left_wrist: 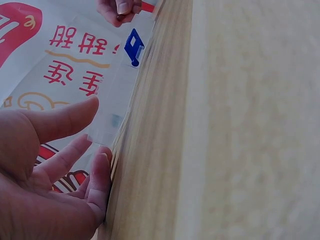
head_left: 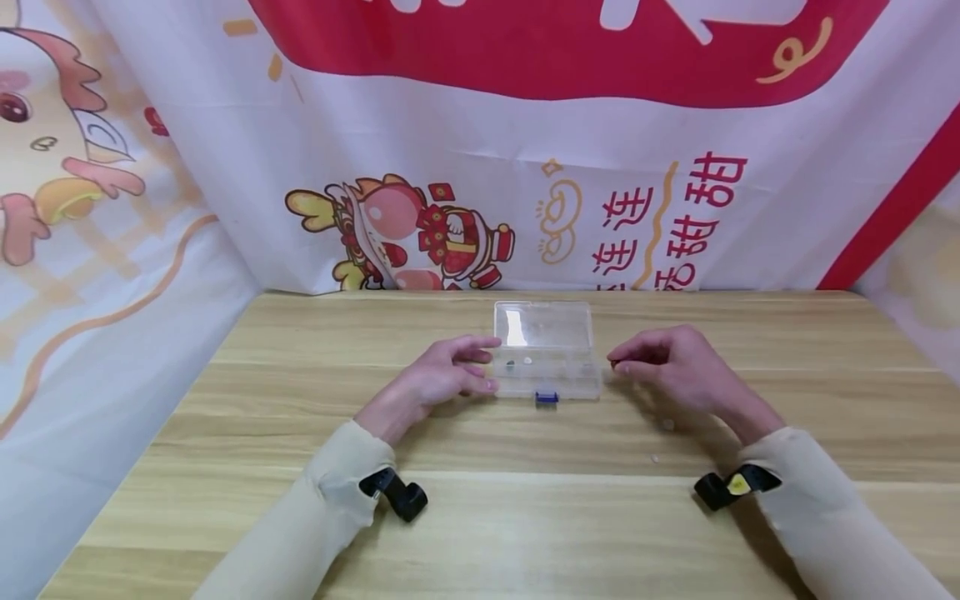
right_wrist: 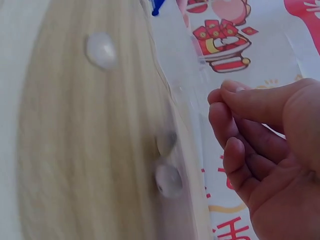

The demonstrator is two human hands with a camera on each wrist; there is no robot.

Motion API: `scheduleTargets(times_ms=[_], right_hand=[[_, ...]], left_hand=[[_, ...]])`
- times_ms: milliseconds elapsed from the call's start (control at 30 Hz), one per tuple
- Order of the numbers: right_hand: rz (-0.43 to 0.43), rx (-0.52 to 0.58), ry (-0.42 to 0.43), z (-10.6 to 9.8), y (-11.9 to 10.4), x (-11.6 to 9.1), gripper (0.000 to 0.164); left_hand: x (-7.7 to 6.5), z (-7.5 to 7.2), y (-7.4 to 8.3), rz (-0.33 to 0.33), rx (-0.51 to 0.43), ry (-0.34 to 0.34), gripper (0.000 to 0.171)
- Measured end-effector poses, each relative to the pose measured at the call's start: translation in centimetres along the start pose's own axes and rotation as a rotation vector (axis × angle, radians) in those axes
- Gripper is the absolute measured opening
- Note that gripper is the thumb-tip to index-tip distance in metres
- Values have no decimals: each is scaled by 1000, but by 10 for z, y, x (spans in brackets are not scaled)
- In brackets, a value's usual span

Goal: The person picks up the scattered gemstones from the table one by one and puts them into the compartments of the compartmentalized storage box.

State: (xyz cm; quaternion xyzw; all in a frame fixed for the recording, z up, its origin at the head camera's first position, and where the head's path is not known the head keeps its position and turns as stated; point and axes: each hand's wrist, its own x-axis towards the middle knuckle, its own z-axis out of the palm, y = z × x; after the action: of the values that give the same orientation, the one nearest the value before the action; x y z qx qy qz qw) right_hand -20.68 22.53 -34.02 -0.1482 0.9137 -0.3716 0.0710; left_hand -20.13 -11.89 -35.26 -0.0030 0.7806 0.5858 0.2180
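Note:
A clear plastic box (head_left: 546, 385) with compartments and a blue latch (head_left: 547, 398) lies open on the table, its lid (head_left: 553, 323) folded back. A small greenish piece (head_left: 511, 365) and a whitish one (head_left: 528, 361) sit in its left compartments. My left hand (head_left: 450, 371) holds the box at its left end, thumb by the front corner and index finger near the hinge. Beside the right end, my right hand (head_left: 678, 367) pinches a small dark reddish-brown stone (head_left: 614, 363) between thumb and index finger. In the right wrist view the fingertips (right_wrist: 216, 96) hide that stone.
Small pale, translucent stones lie on the table (head_left: 525, 517) in front of the right hand, one (head_left: 667, 424) nearer the box and another (head_left: 655, 458) closer to me. A printed cloth (head_left: 450, 125) hangs along the table's back edge.

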Motion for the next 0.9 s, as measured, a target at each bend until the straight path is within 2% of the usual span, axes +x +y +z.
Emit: scheduleTargets(times_ms=[233,900], right_hand=[[15,20,2,10,-6,-1,15],[-52,-67,22,23,-14,1,10]], left_hand=[[0,1,1,-5,7,-2,63],[1,1,1,-1,1,11,65]])
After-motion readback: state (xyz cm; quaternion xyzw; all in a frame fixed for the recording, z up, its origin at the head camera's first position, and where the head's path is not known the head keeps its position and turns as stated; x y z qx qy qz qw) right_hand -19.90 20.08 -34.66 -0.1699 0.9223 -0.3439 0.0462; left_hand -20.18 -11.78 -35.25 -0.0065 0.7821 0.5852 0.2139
